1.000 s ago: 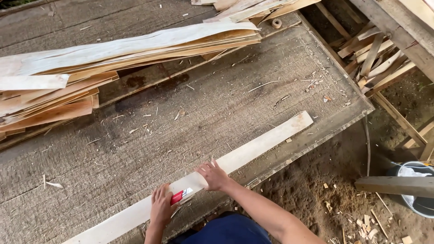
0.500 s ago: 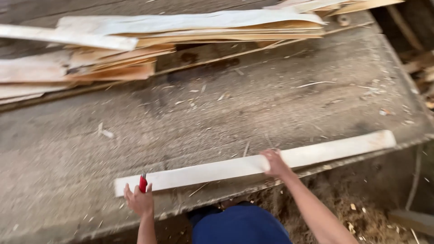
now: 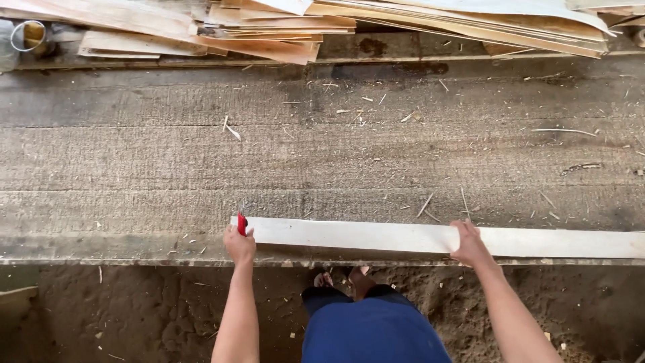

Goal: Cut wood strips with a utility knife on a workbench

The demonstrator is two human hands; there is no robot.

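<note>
Slid level along the rough bench edge, the pale flat strip sits under the flat right hand, left hand gripping a red cutter.

Big weathered plank bench, grey and littered with splinters. Thin veneer sheets stacked along the far edge, a tin can at the corner. Dirt floor underneath, daylight all over.

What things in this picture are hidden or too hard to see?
Head view:
- The red tool: the left hand covers most of it, so its kind is unclear.
- The pale strip: its right end is cut off by the picture's edge.
- The right hand: its palm is hidden against the strip.
- The metal can: contents too small to tell.
</note>
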